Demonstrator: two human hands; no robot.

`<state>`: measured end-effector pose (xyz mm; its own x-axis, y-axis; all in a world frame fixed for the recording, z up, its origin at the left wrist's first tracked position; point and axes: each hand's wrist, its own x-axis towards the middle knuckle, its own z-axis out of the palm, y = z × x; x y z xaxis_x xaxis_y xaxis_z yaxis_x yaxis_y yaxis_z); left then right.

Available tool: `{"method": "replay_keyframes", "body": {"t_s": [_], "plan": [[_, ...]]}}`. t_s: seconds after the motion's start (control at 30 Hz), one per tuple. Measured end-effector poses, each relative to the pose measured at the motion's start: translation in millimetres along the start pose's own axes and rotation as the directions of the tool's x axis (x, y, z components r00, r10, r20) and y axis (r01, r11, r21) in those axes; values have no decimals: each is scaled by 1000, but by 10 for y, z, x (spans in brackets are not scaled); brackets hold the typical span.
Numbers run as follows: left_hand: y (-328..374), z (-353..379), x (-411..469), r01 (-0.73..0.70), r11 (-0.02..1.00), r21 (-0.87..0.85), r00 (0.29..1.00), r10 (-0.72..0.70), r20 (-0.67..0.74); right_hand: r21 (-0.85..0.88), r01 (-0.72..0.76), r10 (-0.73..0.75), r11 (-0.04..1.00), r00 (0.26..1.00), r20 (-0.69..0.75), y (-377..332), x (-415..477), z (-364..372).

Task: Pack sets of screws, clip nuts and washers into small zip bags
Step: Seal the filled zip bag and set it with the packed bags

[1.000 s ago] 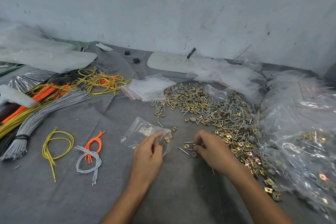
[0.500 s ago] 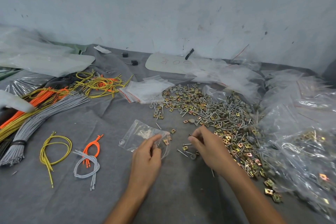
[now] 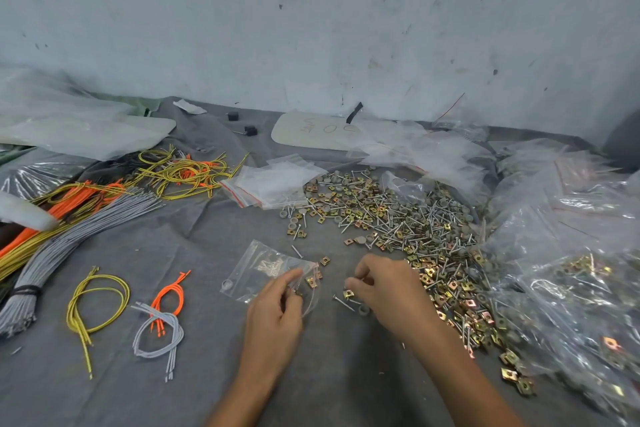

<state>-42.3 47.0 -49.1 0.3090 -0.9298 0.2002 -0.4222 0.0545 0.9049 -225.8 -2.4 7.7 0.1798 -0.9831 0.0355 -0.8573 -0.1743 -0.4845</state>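
Grey wire bundle (image 3: pixel 65 246) beside orange loop (image 3: pixel 170 295)

Illumination is even, diffuse and moderately bright, with a cool cast. Soft, faint shadows lie on the grey fabric work surface (image 3: pixel 346 374) directly beneath the left hand (image 3: pixel 277 308) and right hand (image 3: pixel 384 291). Specular glare marks the crumpled clear plastic bags (image 3: pixel 561 253) to the right of the right hand. Wide-angle distortion bends the frame edges, and detail softens there.

Head-worn view, forward-down, close over hands (image 3: pixel 332 295)
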Motion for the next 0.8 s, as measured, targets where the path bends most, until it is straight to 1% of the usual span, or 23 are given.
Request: {"method": "replay_keyframes", "body": {"t_s": [0.07,0.13,0.27,0.37,0.4,0.43,0.47,0.5,0.53,0.6,0.67,0.7,0.73,0.8], "plan": [[20,-7,-1,-12,1000,0,1000,12,-9,142,87,-90,986,996,15,-77,-65,20],[14,-3,12,-21,1000,8,1000,21,-11,238,154,-168,959,985,39,-195,-142,109],[-15,-1,26,-34,999,33,999,35,-14,285,187,-202,940,979,24,-365,-120,331],[-16,-6,21,-40,999,18,999,40,-6,216,234,-247,948,968,35,-418,-58,426],[-19,-2,21,-38,999,12,999,38,-8,242,249,-268,938,962,51,-420,-46,435],[-26,1,26,-32,999,7,999,32,-14,309,258,-291,915,955,66,-405,-26,423],[-38,3,32,-31,999,7,999,31,-23,362,255,-296,897,953,61,-364,14,398],[-43,5,34,-35,999,15,999,36,-30,372,239,-270,897,962,32,-308,76,353],[-44,6,36,-38,999,24,999,39,-35,324,212,-220,922,975,-13,-233,170,297],[-50,9,40,-34,999,25,999,35,-31,142,118,-105,983,990,-95,-43,393,175],[-51,14,38,-21,1000,6,999,22,-31,-23,39,-42,999,990,-138,131,612,94],[-50,13,37,-18,1000,-5,999,18,-36,-94,24,-35,995,992,-118,197,704,86],[-50,12,40,-17,1000,-13,999,17,-41,-161,21,-33,987,997,-68,246,782,97],[-58,16,47,-14,1000,-22,999,13,-42,-239,37,-32,970,999,22,312,881,133]]}}
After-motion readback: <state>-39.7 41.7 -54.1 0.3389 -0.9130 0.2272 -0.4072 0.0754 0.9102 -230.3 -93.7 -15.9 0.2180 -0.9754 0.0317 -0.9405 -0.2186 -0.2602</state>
